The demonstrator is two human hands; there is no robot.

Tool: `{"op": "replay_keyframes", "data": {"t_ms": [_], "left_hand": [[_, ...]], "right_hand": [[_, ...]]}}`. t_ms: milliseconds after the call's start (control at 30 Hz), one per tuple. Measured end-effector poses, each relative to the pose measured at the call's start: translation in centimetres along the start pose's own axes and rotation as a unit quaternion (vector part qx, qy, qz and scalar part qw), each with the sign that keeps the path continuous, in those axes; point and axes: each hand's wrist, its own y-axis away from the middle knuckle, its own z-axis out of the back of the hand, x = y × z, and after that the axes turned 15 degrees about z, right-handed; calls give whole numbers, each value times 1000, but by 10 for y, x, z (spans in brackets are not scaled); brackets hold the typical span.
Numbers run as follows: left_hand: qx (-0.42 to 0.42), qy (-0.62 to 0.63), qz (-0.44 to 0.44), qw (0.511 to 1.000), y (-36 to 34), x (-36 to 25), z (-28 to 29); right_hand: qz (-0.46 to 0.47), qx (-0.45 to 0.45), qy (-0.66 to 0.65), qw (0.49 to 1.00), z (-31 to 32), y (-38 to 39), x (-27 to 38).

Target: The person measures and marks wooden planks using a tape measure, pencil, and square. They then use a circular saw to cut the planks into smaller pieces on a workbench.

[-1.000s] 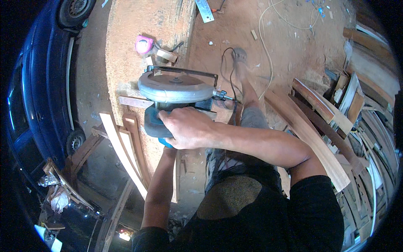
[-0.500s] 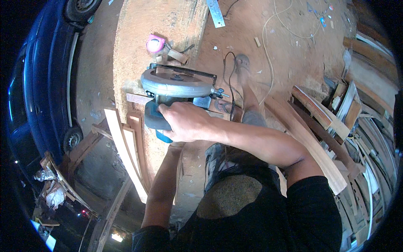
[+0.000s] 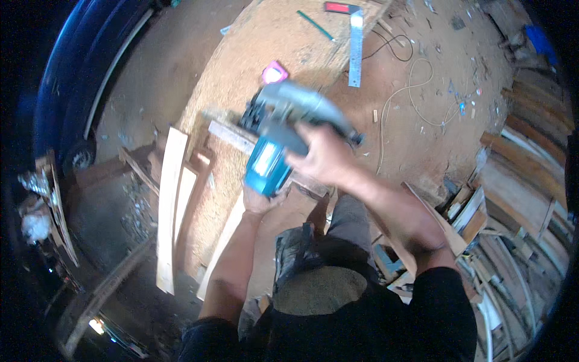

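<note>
**Both hands on the circular saw above the chipboard surface**

Here the person's right hand (image 3: 322, 158) is wrapped over the top handle of a circular saw (image 3: 283, 136), its fingers curled tight around the grip. The left hand (image 3: 260, 202) comes up from six o'clock and cups the rear end of the saw's teal motor housing, fingers pressed together against its underside. The saw sits just above the middle of the view, its grey blade guard towards twelve o'clock and the teal body pointing down to six; the guard is blurred, so whether it touches the wood below cannot be told.

Under the saw lies a narrow wooden strip (image 3: 232, 136), running from nine towards three o'clock across the chipboard surface (image 3: 271, 42). A pink object (image 3: 274, 73) rests just beyond the saw at twelve o'clock. Farther up, at one o'clock, a steel square (image 3: 356, 48) with a red handle and a green pencil (image 3: 313, 18) lie on the surface. Pale planks (image 3: 169, 205) lean at eight o'clock, and a light cord (image 3: 410, 90) snakes over the dirt floor at two o'clock.
</note>
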Motion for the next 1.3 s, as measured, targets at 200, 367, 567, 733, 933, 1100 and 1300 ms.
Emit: {"op": "replay_keyframes", "data": {"t_ms": [200, 367, 567, 733, 933, 1100, 1300], "left_hand": [[-141, -234, -85, 958, 1, 21, 1], [-121, -216, -110, 963, -9, 14, -2], [-116, -244, -90, 959, -10, 18, -8], [-119, -225, -64, 965, -5, 24, -10], [-113, -275, -39, 954, -1, 21, -11], [-101, -283, 48, 953, 17, -15, 1], [-168, -285, 260, 907, 116, 39, 17]], "right_hand": [[102, 97, 350, 926, 74, -113, 2], [109, 190, 642, 735, 83, -199, -106], [107, 243, 692, 671, 31, -150, -186], [185, 172, 499, 829, -37, -57, -140], [-42, 79, 128, 988, -93, 87, -104], [-83, 132, 86, 984, -103, 106, -125], [-200, 168, 91, 961, 23, 108, -52]]}}
